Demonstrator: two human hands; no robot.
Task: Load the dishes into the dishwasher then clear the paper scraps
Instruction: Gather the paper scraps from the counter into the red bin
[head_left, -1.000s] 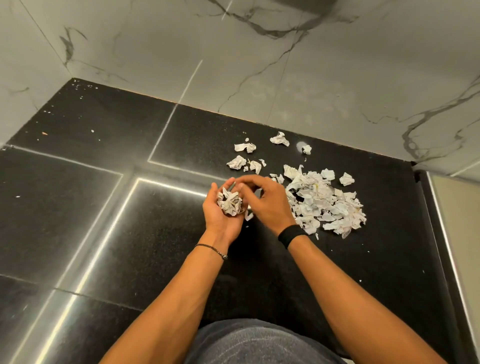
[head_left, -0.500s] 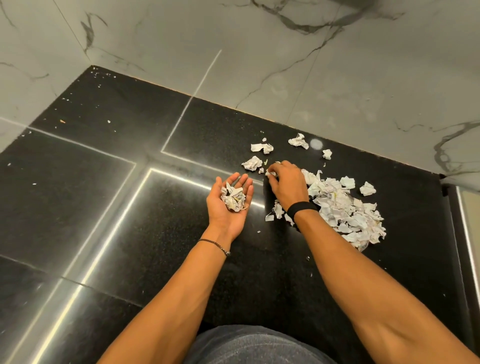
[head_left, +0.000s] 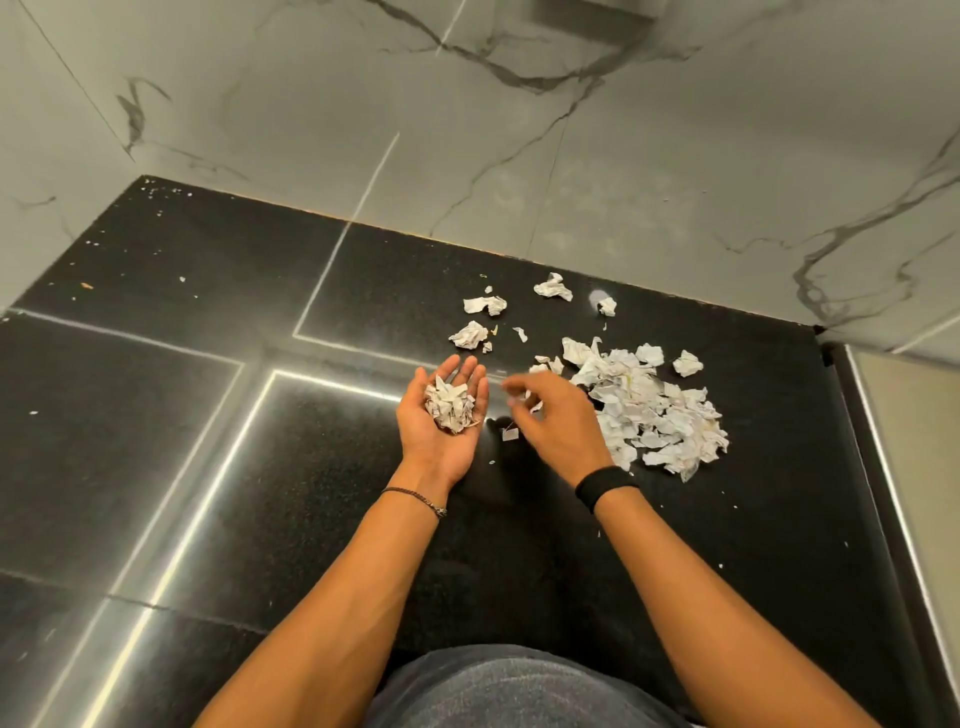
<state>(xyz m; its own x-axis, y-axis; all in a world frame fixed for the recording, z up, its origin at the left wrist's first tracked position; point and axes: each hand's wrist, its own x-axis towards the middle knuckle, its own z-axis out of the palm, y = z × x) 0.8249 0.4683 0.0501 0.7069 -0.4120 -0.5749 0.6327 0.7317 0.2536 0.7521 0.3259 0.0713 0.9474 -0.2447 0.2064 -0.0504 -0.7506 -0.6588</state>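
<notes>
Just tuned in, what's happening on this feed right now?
A person is gathering paper scraps off a black surface. The left hand is palm up, carrying a small wad of scraps. The right hand hovers beside it, blurred, so whether it pinches a piece is unclear. A big pile lies to its right, with a few crumpled pieces farther back near the wall. No dishes or dishwasher are in view.

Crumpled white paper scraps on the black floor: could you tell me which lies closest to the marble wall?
The lone crumpled white paper scrap right by the marble wall; the others lie nearer the person.
</notes>
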